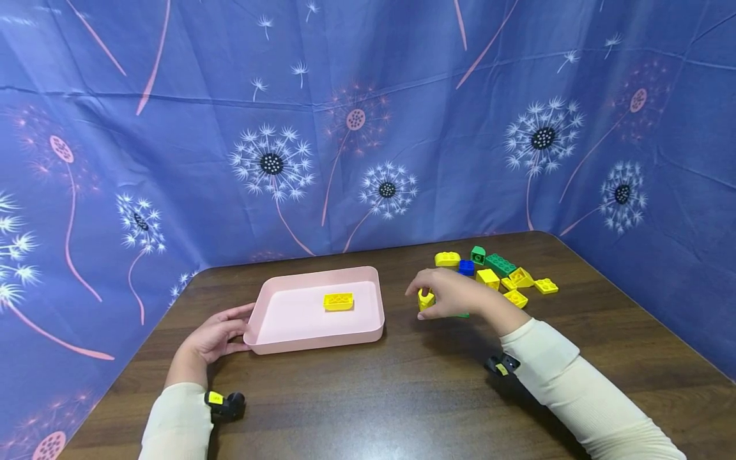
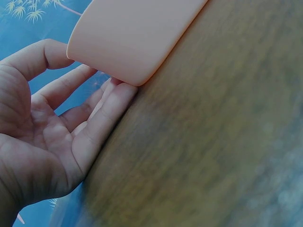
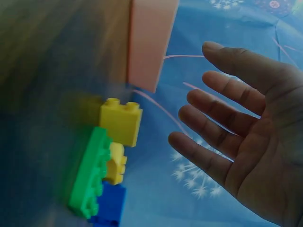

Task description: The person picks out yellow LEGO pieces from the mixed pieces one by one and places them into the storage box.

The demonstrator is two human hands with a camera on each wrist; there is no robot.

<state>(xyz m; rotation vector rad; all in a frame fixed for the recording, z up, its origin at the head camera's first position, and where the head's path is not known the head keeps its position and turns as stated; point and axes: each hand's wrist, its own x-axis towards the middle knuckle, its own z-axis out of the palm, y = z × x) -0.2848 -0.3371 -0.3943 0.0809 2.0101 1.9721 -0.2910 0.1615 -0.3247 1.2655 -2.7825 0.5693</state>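
A shallow pink tray (image 1: 319,345) stands on the table. My left hand (image 1: 215,335) is at its left end, with loosely bent fingers touching the outer wall and rim, as the left wrist view also shows. Inside the tray lies one yellow brick (image 1: 338,301). To the right of the tray, my right hand (image 1: 454,292) hovers with thumb and fingers apart over a yellow brick (image 3: 120,123). In the right wrist view no brick is between the fingers. A green brick (image 3: 89,175), another yellow brick (image 3: 116,163) and a blue brick (image 3: 109,203) are close by.
Several loose yellow, blue and green bricks lie at the back right, among them a long green brick (image 1: 501,265) and a flat yellow brick (image 1: 546,286). A blue dandelion-patterned cloth (image 1: 437,128) hangs behind the brown wooden table (image 1: 345,402).
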